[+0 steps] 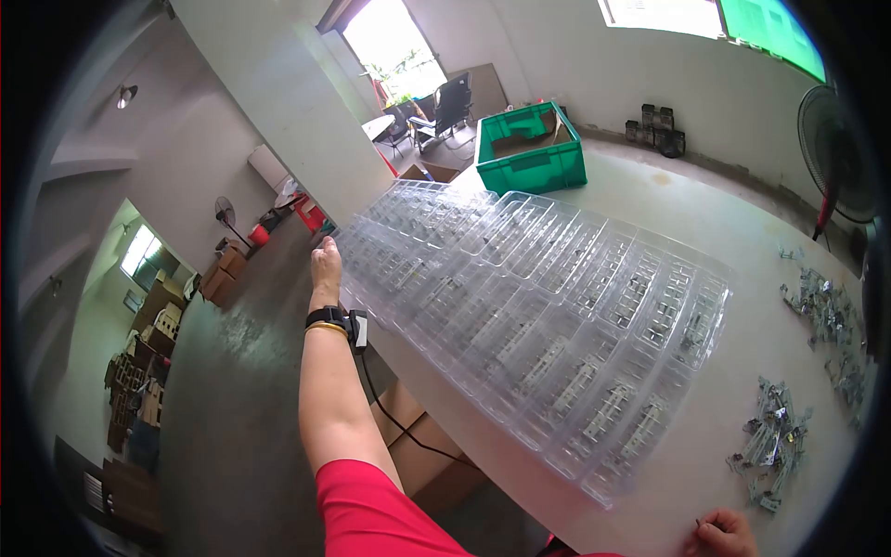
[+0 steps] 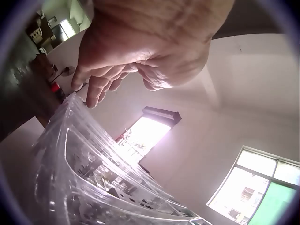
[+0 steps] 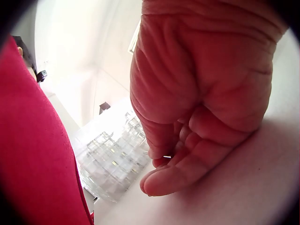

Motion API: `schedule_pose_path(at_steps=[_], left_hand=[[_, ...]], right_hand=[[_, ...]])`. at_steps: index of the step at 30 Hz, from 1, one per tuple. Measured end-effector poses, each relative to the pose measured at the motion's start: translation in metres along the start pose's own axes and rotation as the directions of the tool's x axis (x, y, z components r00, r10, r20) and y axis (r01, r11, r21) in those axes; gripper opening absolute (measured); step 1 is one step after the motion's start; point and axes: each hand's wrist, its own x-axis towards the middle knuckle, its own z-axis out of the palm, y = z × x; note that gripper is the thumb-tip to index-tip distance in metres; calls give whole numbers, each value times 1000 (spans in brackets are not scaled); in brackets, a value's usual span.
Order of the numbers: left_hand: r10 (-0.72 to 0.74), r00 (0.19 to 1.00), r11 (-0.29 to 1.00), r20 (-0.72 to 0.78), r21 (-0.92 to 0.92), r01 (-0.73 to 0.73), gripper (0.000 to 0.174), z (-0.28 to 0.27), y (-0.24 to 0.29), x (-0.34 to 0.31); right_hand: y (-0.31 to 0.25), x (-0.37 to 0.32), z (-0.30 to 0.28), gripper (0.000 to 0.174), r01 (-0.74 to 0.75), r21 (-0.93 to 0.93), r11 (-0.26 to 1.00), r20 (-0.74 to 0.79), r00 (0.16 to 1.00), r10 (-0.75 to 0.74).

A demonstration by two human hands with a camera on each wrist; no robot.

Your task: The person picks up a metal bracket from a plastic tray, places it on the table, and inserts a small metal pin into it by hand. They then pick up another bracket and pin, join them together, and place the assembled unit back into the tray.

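Clear plastic compartment trays, filled with small metal parts, lie stacked on the white table. At their far left edge is my left hand; in the left wrist view its slightly bent fingers are right at the corner of the clear trays. My right hand is low over the table's near side, fingers curled and thumb against them. Between its fingertips shows a small dark, shiny metal part, mostly hidden by the fingers. A pile of loose metal parts lies just beyond that hand.
Another pile of metal parts lies along the table's right side. A green crate stands at the far end. A floor fan is at the right, and a cardboard box sits below the table edge. A black cable hangs from the left wrist.
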Motion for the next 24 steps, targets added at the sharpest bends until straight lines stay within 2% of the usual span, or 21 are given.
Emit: schedule_pose_path(at_steps=[1, 3, 7, 9, 11, 13, 15, 16, 18, 22, 24], left_hand=[[-3, 1000, 1000, -1, -3, 3, 72, 1, 7, -7], [-97, 992, 980, 86, -164, 110, 74, -8, 45, -37], [-96, 992, 979, 85, -174, 110, 76, 4, 46, -30], [41, 999, 994, 12, 106, -42, 76, 12, 28, -7], [49, 998, 990, 25, 130, -52, 76, 12, 31, -1], [57, 997, 986, 42, 154, -63, 76, 8, 42, -8], [154, 988, 946, 15, 285, -152, 75, 4, 49, -15], [154, 988, 945, 17, 289, -152, 75, 7, 44, -12], [21, 999, 992, -26, 126, -17, 76, 16, 21, 7], [37, 996, 987, 83, 153, -50, 84, 12, 8, 19], [-36, 989, 998, 140, 49, 29, 86, -2, 50, -15]], right_hand=[[-4, -1, 1, 14, -30, 8, 1000, -13, 999, 30], [-6, 0, 2, 14, -64, 15, 998, -27, 998, 64], [-10, 0, 3, 13, -79, 63, 995, -16, 997, 81], [-16, -3, 9, 12, -93, 78, 993, -22, 995, 95], [-20, -5, 14, 10, -96, 206, 974, -63, 992, 111], [-20, -4, 13, 9, -118, 214, 970, -69, 988, 136], [-17, -1, 11, 8, -142, 222, 965, -74, 984, 162], [-13, 0, 9, 8, -133, 271, 953, -63, 986, 155], [-9, 2, 6, 8, -127, 319, 939, -51, 987, 150], [-15, 1, 8, 8, -148, 324, 935, -58, 983, 176], [-18, 2, 10, 8, -144, 328, 934, -57, 983, 172]])
